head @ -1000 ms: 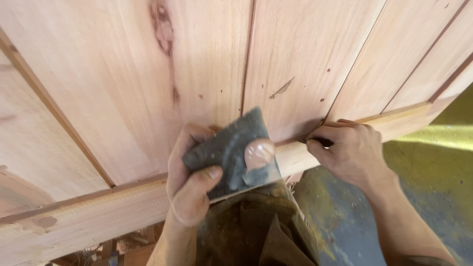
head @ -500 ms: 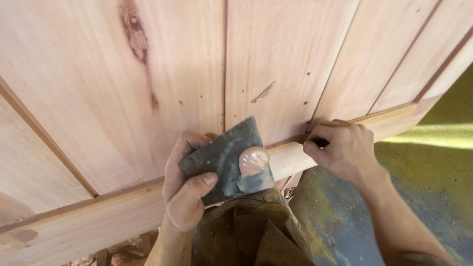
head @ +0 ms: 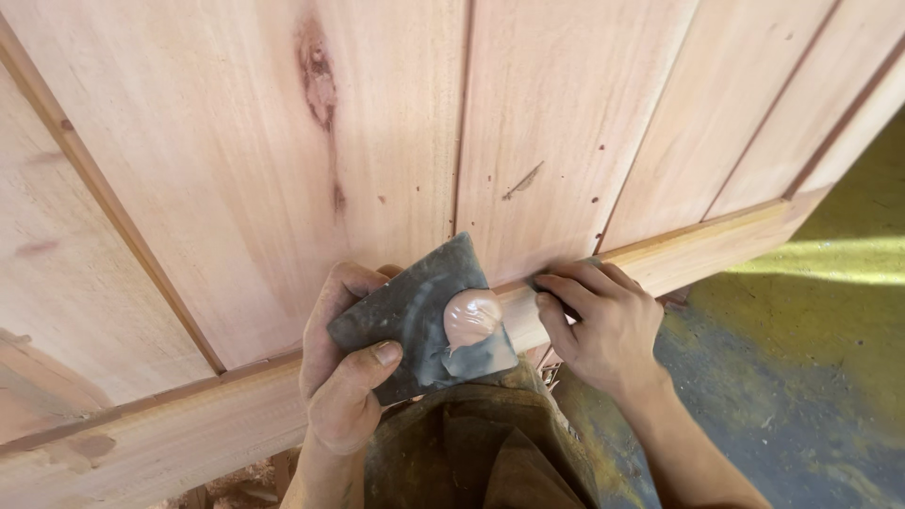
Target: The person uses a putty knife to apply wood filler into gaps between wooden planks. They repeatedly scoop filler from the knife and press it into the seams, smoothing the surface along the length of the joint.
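Observation:
My left hand [head: 344, 372] grips a dark grey square plate [head: 419, 316] that carries a lump of pinkish filler paste [head: 471, 316]. It holds the plate flat over the lower rail [head: 716, 240] of a pale reddish wooden panel [head: 236, 141]. My right hand [head: 599, 320] rests on that rail just right of the plate, fingers curled around a small dark tool [head: 551, 283] pressed into the groove where the boards meet the rail. Most of the tool is hidden by the fingers.
The panel is made of vertical boards with grooves, a dark knot streak [head: 319, 75] and a few small marks [head: 523, 181]. Below lies a stained yellowish floor [head: 801, 349] with a sunlit strip. My dark brown trouser knee [head: 481, 452] is under the plate.
My right hand has slid a little left along the rail, closer to the plate. The view has shifted slightly; the left hand keeps the plate in the same spot.

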The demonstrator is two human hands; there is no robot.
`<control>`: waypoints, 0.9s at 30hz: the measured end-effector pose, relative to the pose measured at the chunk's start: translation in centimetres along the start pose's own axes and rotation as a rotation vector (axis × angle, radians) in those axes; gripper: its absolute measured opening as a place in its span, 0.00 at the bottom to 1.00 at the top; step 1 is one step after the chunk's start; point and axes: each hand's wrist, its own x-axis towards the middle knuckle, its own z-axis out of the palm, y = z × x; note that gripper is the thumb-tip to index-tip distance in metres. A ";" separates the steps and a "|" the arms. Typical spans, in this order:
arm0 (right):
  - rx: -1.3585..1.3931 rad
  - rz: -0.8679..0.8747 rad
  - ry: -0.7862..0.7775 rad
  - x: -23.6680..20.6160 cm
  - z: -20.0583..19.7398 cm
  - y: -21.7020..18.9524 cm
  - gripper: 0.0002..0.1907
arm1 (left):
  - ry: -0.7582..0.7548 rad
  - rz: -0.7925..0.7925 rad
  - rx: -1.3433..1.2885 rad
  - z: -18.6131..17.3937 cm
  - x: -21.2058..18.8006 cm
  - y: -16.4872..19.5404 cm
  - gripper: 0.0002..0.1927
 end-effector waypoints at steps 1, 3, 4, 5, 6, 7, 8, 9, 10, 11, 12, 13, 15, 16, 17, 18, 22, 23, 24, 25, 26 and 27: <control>-0.001 -0.006 -0.064 0.6 -0.5 -0.1 0.07 | -0.009 -0.002 -0.011 0.0 -0.1 0.3 0.23; 0.000 -0.012 -0.195 1.9 -1.4 -0.6 0.08 | -0.031 -0.001 -0.026 -0.1 -0.3 0.8 0.22; -0.012 -0.022 -0.246 2.6 -1.8 -0.9 0.08 | -0.039 0.010 -0.028 -0.2 -0.3 1.1 0.22; -0.023 -0.042 -0.294 3.3 -2.0 -1.3 0.08 | -0.044 0.030 -0.027 -0.4 -0.2 1.3 0.22; -0.031 -0.063 -0.339 3.9 -2.3 -1.5 0.08 | -0.043 0.031 -0.017 -0.7 -0.1 1.7 0.22; -0.025 0.046 -0.592 4.2 -2.7 -1.7 0.10 | -0.043 0.025 -0.006 -1.1 -0.1 2.0 0.22; -0.016 0.161 -0.849 4.1 -3.2 -1.9 0.11 | -0.042 0.012 0.007 -1.4 -0.1 2.3 0.22; -0.006 0.274 -1.105 4.0 -3.7 -1.8 0.12 | -0.041 0.005 0.017 -1.7 0.0 2.6 0.22; 0.078 0.252 -0.958 3.4 -4.1 -1.7 0.12 | -0.042 0.001 0.030 -1.9 0.1 2.8 0.22; 0.157 0.230 -0.806 2.2 -4.6 -1.8 0.13 | -0.049 0.000 0.042 -2.0 0.3 2.9 0.22; 0.230 0.196 -0.643 1.1 -5.0 -1.5 0.14 | -0.059 0.010 0.073 -2.0 0.6 2.8 0.22; 0.312 0.303 -0.572 0.3 -5.1 -0.8 0.14 | -0.070 0.032 0.110 -1.8 0.9 2.5 0.22; 0.501 0.519 -0.440 -2.1 -5.1 0.7 0.14 | -0.085 0.036 0.208 -1.1 1.7 1.9 0.23; 0.511 0.562 -0.407 -3.3 -4.8 1.6 0.13 | -0.076 0.022 0.266 -0.4 1.7 1.3 0.24; 0.525 0.591 -0.378 -4.4 -4.3 2.7 0.13 | -0.054 0.019 0.327 0.3 1.8 0.7 0.25; 0.540 0.602 -0.347 -5.0 -3.5 4.2 0.14 | -0.104 0.017 0.299 1.1 2.3 -0.1 0.26; 0.602 0.540 -0.219 -6.4 -0.2 11.5 0.12 | -0.204 0.055 0.241 4.4 4.4 -3.8 0.24; 0.597 0.561 -0.223 -6.3 0.3 13.6 0.12 | -0.213 0.121 0.328 5.3 5.0 -4.9 0.23; 0.559 0.512 -0.224 -6.1 0.6 15.7 0.12 | -0.195 0.184 0.411 6.3 5.0 -6.2 0.23; 0.519 0.460 -0.235 -5.9 0.5 17.6 0.13 | -0.150 0.183 0.348 7.6 5.1 -7.8 0.22; 0.480 0.411 -0.238 -5.4 0.3 19.4 0.13 | -0.113 0.184 0.285 8.9 5.6 -9.3 0.21; 0.495 0.302 -0.207 -4.8 0.0 20.7 0.13 | -0.095 0.183 0.230 10.0 6.1 -10.4 0.21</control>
